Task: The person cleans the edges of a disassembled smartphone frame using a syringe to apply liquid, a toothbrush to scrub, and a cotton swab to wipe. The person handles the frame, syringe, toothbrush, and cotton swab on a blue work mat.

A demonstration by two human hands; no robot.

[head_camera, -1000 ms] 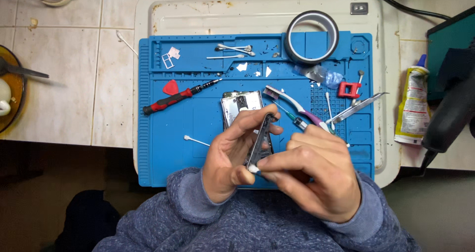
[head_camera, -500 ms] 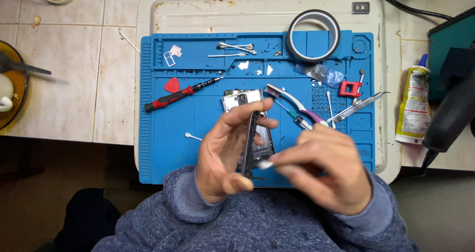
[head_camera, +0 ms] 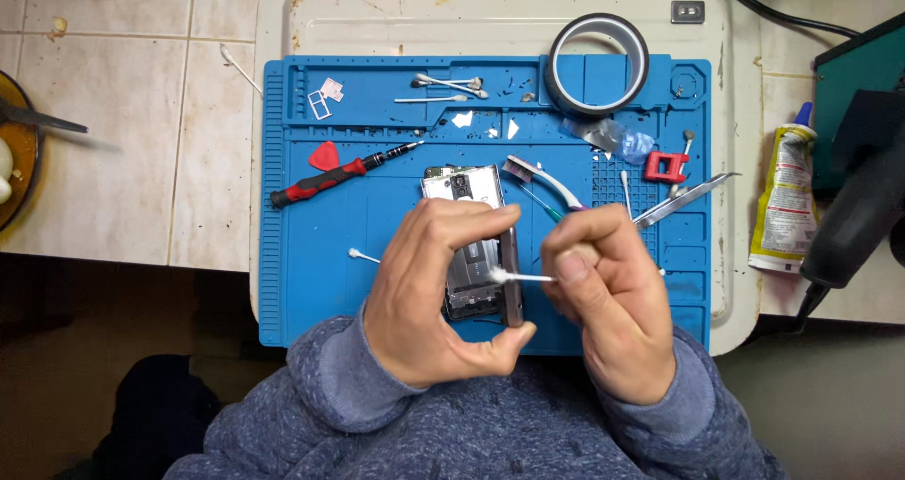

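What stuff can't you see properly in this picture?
- Head view: the phone frame stands edge-on in the left hand, so its face is hidden.
- The opened phone is half covered by that hand.
- The swab stem ends inside the right hand.
- The dish is cut by the left edge.

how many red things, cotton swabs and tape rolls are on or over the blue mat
red things: 3 (red-handled screwdriver, red triangular pick, small red clip)
white cotton swabs: 6 (one in the right hand, two crossed at top, one under them)
black tape roll: 1
total: 10
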